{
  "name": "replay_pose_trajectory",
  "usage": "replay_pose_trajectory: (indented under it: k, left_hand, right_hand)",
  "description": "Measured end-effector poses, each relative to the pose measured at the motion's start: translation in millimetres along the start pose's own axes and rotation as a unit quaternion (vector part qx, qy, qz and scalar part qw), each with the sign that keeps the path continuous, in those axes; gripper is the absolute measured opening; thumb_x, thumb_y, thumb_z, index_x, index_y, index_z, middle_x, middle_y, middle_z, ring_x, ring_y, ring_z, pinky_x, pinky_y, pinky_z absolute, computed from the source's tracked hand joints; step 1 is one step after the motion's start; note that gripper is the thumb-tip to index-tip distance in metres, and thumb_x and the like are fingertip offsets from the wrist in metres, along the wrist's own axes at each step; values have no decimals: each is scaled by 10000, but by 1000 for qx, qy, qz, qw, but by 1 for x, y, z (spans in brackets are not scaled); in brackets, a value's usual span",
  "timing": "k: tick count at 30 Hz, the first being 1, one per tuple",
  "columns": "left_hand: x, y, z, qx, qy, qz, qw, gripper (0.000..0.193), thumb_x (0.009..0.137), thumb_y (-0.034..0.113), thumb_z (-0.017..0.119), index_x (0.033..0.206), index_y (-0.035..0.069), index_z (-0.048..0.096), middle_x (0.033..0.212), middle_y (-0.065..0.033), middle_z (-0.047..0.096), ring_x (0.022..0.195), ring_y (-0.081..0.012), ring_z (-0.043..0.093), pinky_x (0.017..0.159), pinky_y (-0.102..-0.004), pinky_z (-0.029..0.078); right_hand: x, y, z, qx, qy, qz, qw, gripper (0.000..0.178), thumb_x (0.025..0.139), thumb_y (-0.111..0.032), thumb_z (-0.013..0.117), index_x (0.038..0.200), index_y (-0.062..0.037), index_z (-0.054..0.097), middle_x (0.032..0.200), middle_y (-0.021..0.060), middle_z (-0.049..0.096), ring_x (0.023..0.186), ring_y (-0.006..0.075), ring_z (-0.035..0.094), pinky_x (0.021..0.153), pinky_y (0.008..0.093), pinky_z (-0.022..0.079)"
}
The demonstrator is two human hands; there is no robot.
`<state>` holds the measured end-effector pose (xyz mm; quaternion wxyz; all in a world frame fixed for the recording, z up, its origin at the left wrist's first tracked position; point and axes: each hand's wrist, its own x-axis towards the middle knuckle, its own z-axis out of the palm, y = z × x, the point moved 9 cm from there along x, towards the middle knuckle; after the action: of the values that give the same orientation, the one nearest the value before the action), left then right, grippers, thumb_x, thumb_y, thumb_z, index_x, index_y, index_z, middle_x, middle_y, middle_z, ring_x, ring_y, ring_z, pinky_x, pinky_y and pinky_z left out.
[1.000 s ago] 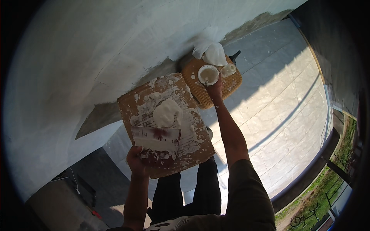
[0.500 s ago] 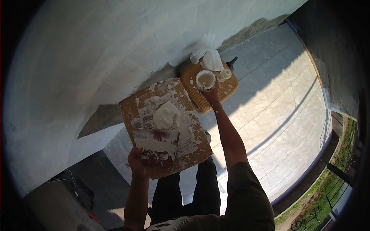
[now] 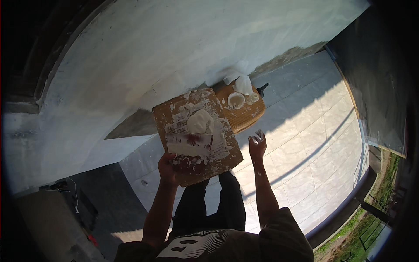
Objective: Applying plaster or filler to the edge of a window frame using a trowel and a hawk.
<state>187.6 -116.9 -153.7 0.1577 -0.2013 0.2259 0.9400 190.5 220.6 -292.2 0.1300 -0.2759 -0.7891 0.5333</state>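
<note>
My left hand [image 3: 167, 168] grips the near left edge of a brown board [image 3: 233, 159], thumb on top. White paste is smeared over the board, with a thick mound of white paste [image 3: 200, 122] near its middle. A wide flat scraper blade [image 3: 190, 143], coated in paste, lies across the board by my thumb. My right hand [image 3: 258, 144] is in the air to the right of the board, its fingers apart, loosely bent and whitened with paste. Nothing shows in it. Beyond it, a white tub [image 3: 236, 100] stands on a tan woven-textured stool [image 3: 244, 118].
On the stool are also a white bag [image 3: 243, 84] and a small clear container [image 3: 252, 98]. A dark handle-like object [image 3: 262, 89] juts past its far edge. The partly coated wall [image 3: 122, 65] rises on the left, and pale floor tiles [image 3: 305, 148] spread to the right.
My right hand has let go of the white tub on the stool and drawn back toward me. The board has shifted slightly in view, still in my left hand.
</note>
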Motion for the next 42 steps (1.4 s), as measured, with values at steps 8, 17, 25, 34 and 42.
replay_pose_trajectory:
  k: [8, 17, 25, 34, 42]
  left_hand:
    - [-6, -6, 3, -8, -57, 31, 998, 501, 741, 165, 465, 1200, -33, 472, 1122, -193, 578, 1002, -328, 588, 901, -437, 471]
    - [-27, 1, 26, 5, -157, 39, 987, 494, 767, 144, 428, 1227, -36, 441, 1141, -184, 567, 1026, -320, 576, 923, -442, 453]
    - [-40, 2, 41, 35, -207, -6, 978, 453, 830, 184, 436, 1239, -12, 421, 1162, -166, 548, 1062, -302, 554, 945, -432, 433]
    - [-56, 19, 41, -31, -266, -35, 963, 492, 946, 389, 384, 1278, 28, 416, 1224, -131, 528, 1118, -290, 517, 970, -436, 402]
    - [-97, 33, 42, -41, -265, -33, 963, 466, 951, 363, 386, 1313, 69, 369, 1255, -114, 492, 1140, -279, 499, 971, -444, 398]
  right_hand:
    - [-110, -248, -51, 33, -87, -216, 972, 315, 794, 6, 632, 1100, 6, 557, 813, 36, 618, 678, 68, 551, 556, 193, 416]
    - [-180, -311, 1, -8, -135, -209, 969, 419, 721, -136, 732, 1058, 22, 539, 853, 130, 664, 771, 196, 656, 679, 304, 505]
    - [-180, -257, 22, 72, -97, -98, 988, 346, 684, -70, 725, 979, 35, 577, 888, 150, 664, 820, 210, 651, 723, 325, 509]
    - [-212, -256, 38, 184, -150, -21, 971, 181, 797, -76, 609, 960, 2, 619, 838, 45, 637, 729, 102, 578, 642, 241, 457]
    - [-264, -289, -2, 302, -111, 68, 944, 240, 870, -175, 489, 1075, -70, 554, 973, 53, 621, 851, 161, 600, 715, 312, 490]
